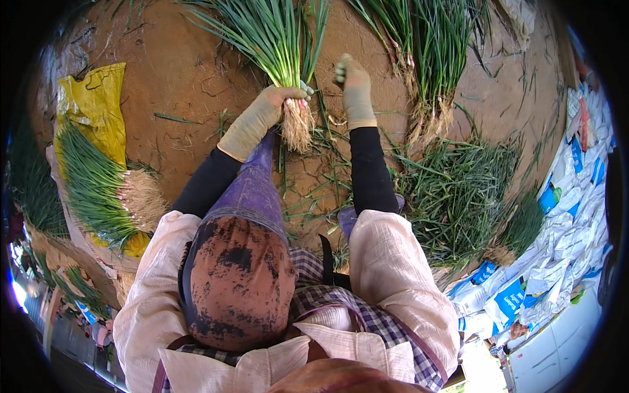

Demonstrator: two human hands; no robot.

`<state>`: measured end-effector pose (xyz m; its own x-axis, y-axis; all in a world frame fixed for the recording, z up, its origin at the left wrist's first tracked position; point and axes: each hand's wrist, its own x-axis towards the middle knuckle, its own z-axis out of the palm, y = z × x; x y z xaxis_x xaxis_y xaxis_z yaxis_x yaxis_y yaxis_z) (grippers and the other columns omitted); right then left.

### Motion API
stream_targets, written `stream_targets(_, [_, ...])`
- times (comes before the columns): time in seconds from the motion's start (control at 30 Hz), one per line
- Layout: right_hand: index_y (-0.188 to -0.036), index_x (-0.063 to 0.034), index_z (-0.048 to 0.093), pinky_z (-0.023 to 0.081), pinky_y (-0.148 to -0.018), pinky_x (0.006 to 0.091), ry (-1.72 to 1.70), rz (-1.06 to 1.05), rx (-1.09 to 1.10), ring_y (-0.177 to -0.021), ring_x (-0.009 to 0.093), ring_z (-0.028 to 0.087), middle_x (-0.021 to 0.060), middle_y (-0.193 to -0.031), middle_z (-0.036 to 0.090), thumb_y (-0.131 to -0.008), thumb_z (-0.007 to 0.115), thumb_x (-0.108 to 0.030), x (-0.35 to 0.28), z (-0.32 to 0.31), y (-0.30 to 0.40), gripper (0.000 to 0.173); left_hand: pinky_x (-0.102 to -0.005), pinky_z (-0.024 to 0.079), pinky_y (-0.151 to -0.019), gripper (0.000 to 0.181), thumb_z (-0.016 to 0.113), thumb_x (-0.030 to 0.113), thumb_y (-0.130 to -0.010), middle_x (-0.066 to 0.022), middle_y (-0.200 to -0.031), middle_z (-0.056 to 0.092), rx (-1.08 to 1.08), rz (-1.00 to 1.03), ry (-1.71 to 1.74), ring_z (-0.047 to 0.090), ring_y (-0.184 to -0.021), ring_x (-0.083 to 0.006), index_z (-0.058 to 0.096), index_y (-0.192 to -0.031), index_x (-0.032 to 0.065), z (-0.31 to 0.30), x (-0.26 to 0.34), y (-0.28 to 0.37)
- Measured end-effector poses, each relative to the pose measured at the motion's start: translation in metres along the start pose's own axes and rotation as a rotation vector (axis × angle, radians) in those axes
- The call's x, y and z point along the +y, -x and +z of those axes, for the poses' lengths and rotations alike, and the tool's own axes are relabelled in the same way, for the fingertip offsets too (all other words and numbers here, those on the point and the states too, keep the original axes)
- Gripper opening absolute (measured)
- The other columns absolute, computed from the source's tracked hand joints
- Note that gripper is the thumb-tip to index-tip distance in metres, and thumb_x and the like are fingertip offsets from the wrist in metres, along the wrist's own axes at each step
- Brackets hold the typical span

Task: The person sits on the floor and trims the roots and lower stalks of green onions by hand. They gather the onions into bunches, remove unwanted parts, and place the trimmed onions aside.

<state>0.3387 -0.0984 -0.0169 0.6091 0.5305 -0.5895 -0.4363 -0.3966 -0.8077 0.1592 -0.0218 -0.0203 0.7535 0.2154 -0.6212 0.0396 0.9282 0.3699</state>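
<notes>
My left hand (pixel 275 103), in a soiled work glove, grips a bunch of spring onions (pixel 275 49) just above the pinkish bulbs. Pale roots (pixel 297 127) hang from the bunch toward me, and the green leaves fan out away from me. To the right, my gloved right hand (pixel 353 81) is raised with its fingers curled in, and I see nothing in it. It stands apart from the bunch. More spring onions (pixel 440 54) lie on the ground to the right of that hand, roots toward me.
A heap of loose green leaves (pixel 457 196) lies at the right. On the left, a stack of spring onions (pixel 96 179) rests against a yellow plastic sheet (pixel 93 93). White and blue printed bags (pixel 555 245) line the right edge. Purple rubber boots (pixel 245 191) stand before me on brown ground (pixel 162 59).
</notes>
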Motion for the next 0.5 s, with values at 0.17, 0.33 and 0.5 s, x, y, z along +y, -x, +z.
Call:
stream_targets(0.17, [-0.097, -0.0068, 0.064, 0.047, -0.069, 0.0395, 0.892, -0.589, 0.146, -0.078, 0.026, 0.063, 0.0104, -0.085, 0.065, -0.082, 0.065, -0.031, 0.003, 0.031, 0.007, 0.028, -0.0285, 0.054, -0.068, 0.020, 0.062, 0.002, -0.081, -0.0154, -0.083, 0.066, 0.039, -0.041, 0.016, 0.064, -0.072, -0.0188, 0.063, -0.097, -0.0111, -0.006, -0.004, -0.002])
stream_targets(0.33, [-0.094, -0.0099, 0.061, 0.045, -0.070, 0.0413, 1.028, -0.786, 0.217, -0.075, 0.029, 0.059, 0.0108, -0.081, 0.062, -0.081, 0.065, -0.028, -0.004, 0.040, 0.022, 0.022, -0.0299, 0.054, -0.066, 0.017, 0.061, 0.002, -0.083, -0.0154, -0.080, 0.064, 0.074, -0.118, 0.165, 0.063, -0.069, -0.0209, 0.062, -0.094, -0.0114, -0.008, -0.011, -0.006])
stream_targets(0.5, [-0.093, -0.0038, 0.055, 0.048, -0.072, 0.0343, 0.430, -0.306, -0.215, -0.075, 0.020, 0.059, 0.0092, -0.080, 0.061, -0.089, 0.058, -0.022, -0.013, 0.010, 0.037, 0.019, -0.0287, 0.053, -0.066, 0.016, 0.058, 0.002, -0.085, -0.0132, -0.080, 0.064, 0.127, 0.125, -0.006, 0.063, -0.070, -0.0188, 0.063, -0.094, -0.0104, -0.009, 0.007, -0.003])
